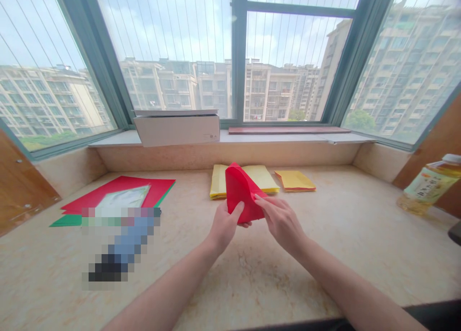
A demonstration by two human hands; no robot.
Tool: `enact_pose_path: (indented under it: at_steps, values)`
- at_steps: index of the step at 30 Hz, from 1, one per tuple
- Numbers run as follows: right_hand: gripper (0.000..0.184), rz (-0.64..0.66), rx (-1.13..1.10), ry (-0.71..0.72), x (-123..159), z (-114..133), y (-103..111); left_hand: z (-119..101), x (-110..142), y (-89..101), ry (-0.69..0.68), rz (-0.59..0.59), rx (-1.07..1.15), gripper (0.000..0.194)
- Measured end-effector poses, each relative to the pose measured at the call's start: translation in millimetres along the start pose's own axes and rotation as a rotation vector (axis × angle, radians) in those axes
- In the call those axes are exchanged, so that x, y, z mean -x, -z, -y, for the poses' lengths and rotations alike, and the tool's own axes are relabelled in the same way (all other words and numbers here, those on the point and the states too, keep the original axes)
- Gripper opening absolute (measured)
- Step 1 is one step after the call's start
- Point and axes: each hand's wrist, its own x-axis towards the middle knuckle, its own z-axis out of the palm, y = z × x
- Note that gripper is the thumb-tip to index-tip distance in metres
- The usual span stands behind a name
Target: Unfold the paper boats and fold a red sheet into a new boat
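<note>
A folded piece of red paper (239, 189), shaped like an envelope with a raised flap, is held up above the counter between my two hands. My left hand (226, 218) grips its lower left side, thumb on the front and fingers behind. At the lower right edge, my right hand (283, 218) pinches the paper with its fingers closed. Behind the red paper lies a stack of yellow paper (261, 177), partly hidden by it. To the right of that stack is a smaller orange-yellow folded packet (295, 180).
Red sheets (126, 184) and a green sheet (66, 220) lie at the left, with a plastic packet (124, 200) on top and a pixelated area in front. A white box (176, 130) stands on the sill. A drink bottle (428, 184) stands at the right.
</note>
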Motion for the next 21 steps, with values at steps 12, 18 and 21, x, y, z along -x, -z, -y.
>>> enact_pose_path:
  at_steps: [12,18,21]
  values:
    - [0.058,0.132,0.004,0.139,-0.9,5.3,-1.3,0.0,-0.3,2.9,-0.03,0.063,0.012,0.036]
    - [0.071,0.132,0.046,0.158,-0.5,1.4,-0.9,-3.4,6.8,1.3,0.012,0.211,0.097,0.045]
    - [0.068,0.133,0.132,0.225,-2.1,3.5,0.8,-2.2,7.9,1.1,-0.018,0.265,0.196,0.042]
